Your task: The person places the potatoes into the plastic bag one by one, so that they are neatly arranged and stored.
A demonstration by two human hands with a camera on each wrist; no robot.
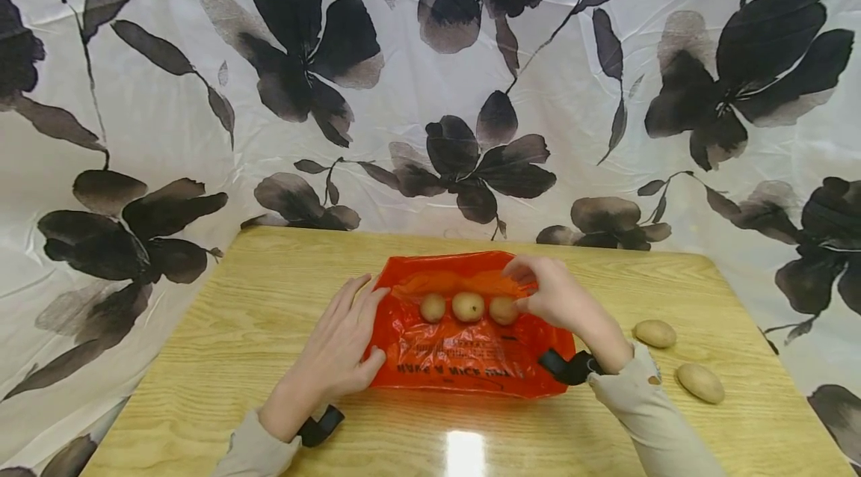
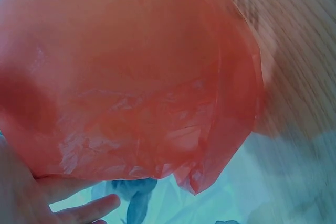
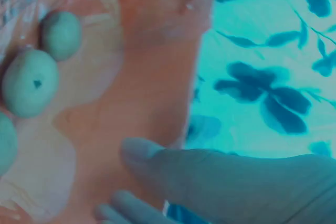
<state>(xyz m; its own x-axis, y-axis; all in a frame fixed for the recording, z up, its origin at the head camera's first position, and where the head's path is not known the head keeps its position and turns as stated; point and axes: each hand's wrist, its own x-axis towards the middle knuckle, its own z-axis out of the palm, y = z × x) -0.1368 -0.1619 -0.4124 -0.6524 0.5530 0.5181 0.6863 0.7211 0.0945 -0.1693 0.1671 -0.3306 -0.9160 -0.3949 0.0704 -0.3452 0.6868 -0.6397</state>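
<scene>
A red plastic bag point(image 1: 451, 357) with dark printing lies spread on the table, its sides standing up. Inside it, three potatoes sit in a row: the left one point(image 1: 433, 307), the middle one point(image 1: 468, 306) and the right one point(image 1: 503, 310). My left hand point(image 1: 339, 342) rests against the bag's left side with its fingers straight; the left wrist view shows the bag wall point(image 2: 131, 77) before the fingers. Over the bag's right part is my right hand point(image 1: 554, 297), thumb and fingers apart. In the right wrist view, nothing shows between them, and the potatoes lie off to the left.
Two more potatoes lie on the wooden table point(image 1: 269, 297) right of the bag, one farther back point(image 1: 655, 333) and one nearer point(image 1: 700, 383). A white cloth with dark flowers point(image 1: 403, 88) hangs behind the table. Black straps circle both wrists.
</scene>
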